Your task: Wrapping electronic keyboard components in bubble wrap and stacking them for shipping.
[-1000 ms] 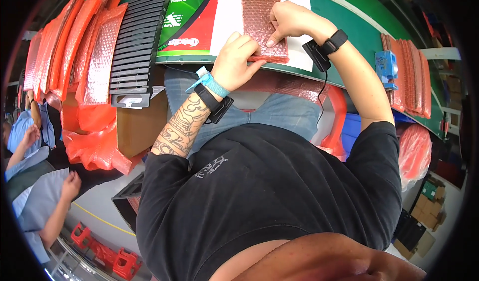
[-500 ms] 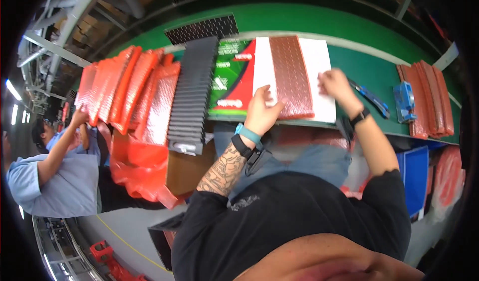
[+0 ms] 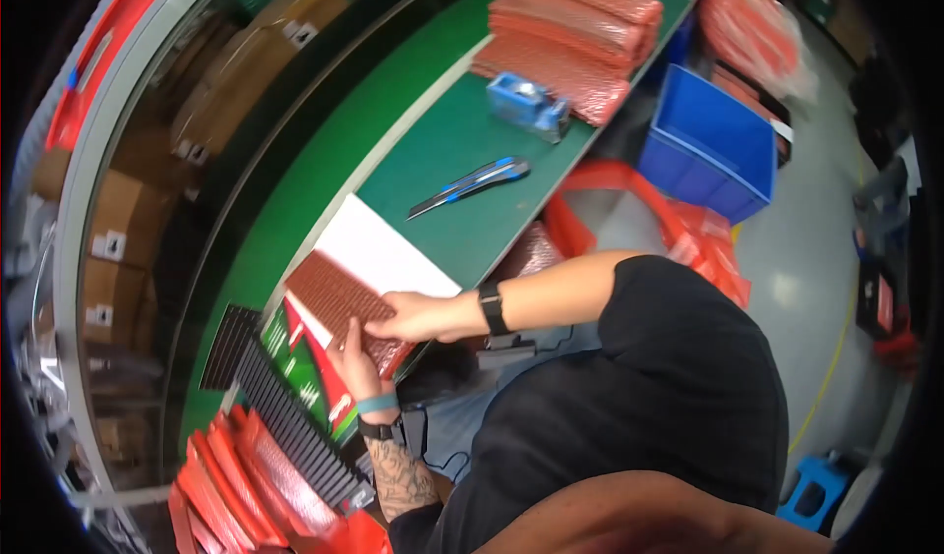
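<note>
**Handling of red bubble-wrap pouch at green bench**

Pressing down on a red bubble-wrap pouch (image 3: 339, 298), both hands were observed close together at the near edge of the green-topped workbench (image 3: 433, 151). The right hand (image 3: 418, 315) was laid flat on the pouch, fingers extended. The left hand (image 3: 356, 362) was set against its near end; whether it gripped could not be told. The pouch was seen lying partly over a white sheet (image 3: 379, 251). A blue-handled utility knife (image 3: 472, 185) and a blue tape dispenser (image 3: 528, 105) were noted well apart, further along the bench.
</note>
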`<state>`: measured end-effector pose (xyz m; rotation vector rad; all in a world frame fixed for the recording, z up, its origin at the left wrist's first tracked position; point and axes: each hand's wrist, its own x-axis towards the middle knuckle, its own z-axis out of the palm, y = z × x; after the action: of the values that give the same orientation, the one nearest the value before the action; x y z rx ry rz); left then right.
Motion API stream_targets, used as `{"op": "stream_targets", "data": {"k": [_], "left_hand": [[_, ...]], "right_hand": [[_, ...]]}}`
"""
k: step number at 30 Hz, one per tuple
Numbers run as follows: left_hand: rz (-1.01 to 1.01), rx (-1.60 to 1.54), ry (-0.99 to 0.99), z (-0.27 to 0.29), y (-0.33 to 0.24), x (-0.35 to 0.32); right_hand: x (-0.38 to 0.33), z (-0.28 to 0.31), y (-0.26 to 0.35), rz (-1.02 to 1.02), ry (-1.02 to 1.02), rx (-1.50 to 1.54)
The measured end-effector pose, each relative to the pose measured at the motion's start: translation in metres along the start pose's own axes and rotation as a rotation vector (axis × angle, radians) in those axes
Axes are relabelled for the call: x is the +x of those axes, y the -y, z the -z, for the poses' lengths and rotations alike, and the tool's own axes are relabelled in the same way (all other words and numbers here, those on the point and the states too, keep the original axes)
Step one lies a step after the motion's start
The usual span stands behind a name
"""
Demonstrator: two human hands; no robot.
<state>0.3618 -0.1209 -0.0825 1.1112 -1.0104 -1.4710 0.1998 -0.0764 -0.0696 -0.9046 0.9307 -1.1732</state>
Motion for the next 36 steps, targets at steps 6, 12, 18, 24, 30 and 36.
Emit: {"op": "stream_targets", "data": {"k": [6,12,18,24,30,36], "left_hand": [[-0.144,0.019,0.055,-0.089,-0.024,-0.051],[-0.374,0.265,0.476,-0.123,-0.098,-0.077],[-1.032,0.510,0.599,-0.109,-0.200,-0.110],[-1.249,1.016,0.524,-0.096,-0.240,-0.107],[-1.341,0.819,0.699,-0.140,-0.226,-0.081],[-1.342,0.546,0.927,-0.202,-0.192,-0.072]], "right_hand": [[-0.049,0.050,0.028,0.226,-0.090,0.218],[-0.130,0.173,0.133,0.406,-0.186,0.189],[-0.193,0.356,0.176,0.429,-0.499,-0.080],[-0.197,0.423,0.167,0.248,-0.632,-0.119],[-0.171,0.436,0.152,0.248,-0.819,-0.275],[-0.147,0.392,0.143,0.035,-1.170,-1.114]]}}
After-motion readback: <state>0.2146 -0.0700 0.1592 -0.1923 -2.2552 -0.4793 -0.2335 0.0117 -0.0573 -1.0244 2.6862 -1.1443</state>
